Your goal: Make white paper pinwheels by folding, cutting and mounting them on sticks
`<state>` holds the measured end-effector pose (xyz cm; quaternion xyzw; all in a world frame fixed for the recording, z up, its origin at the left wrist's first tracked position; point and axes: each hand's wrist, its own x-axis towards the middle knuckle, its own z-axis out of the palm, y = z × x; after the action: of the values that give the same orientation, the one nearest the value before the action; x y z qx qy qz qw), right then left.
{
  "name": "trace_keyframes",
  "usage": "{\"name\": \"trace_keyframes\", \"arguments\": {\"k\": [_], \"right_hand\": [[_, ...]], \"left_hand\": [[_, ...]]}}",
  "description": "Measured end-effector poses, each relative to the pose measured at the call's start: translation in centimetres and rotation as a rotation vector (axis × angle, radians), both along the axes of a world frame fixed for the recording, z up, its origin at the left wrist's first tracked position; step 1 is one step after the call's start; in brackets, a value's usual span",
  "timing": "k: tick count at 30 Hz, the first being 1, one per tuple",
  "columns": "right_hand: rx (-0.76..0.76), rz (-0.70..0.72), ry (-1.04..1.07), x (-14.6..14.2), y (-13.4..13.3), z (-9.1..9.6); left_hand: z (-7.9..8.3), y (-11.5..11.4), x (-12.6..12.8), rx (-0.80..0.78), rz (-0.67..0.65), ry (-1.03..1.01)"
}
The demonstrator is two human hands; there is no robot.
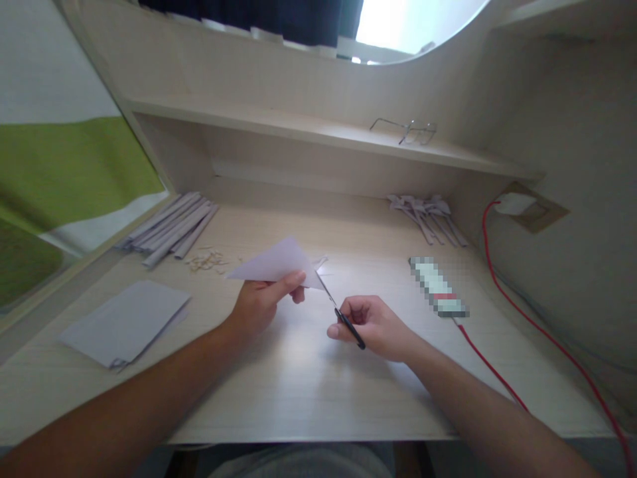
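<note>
My left hand pinches a white sheet of paper folded to a triangle, thumb on top, held above the desk. In my right hand is a pair of scissors with black handles. Their blades lie at the right edge of the paper, near its lower corner; whether they are cutting through it I cannot tell. A thin paper strip shows just beyond that edge. Behind the left hand, a small heap of rubber bands lies on the desk.
Rolled paper tubes lie at the back left, a stack of paper sheets in front of them. Paper sticks with folded ends rest at the back right. A phone lies right, on a red cable. Eyeglasses sit on the shelf.
</note>
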<state>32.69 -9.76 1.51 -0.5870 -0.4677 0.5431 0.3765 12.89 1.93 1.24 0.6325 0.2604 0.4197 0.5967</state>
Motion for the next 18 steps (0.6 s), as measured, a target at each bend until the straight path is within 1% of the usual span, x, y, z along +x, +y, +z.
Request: {"name": "trace_keyframes", "arguments": {"k": [5,11,18], "right_hand": [[0.008,-0.007,-0.021,0.00,0.02,-0.08],[0.017,-0.029,-0.013,-0.11,0.05,0.23],[0.020,-0.015,0.004,-0.10,-0.01,0.29]], "left_hand": [[-0.27,-0.15,0.14,-0.001,-0.011,0.047],[-0.18,-0.24,0.31,-0.051,-0.033,-0.017],[-0.44,-0.18,0.53,-0.104,-0.066,-0.043]]}}
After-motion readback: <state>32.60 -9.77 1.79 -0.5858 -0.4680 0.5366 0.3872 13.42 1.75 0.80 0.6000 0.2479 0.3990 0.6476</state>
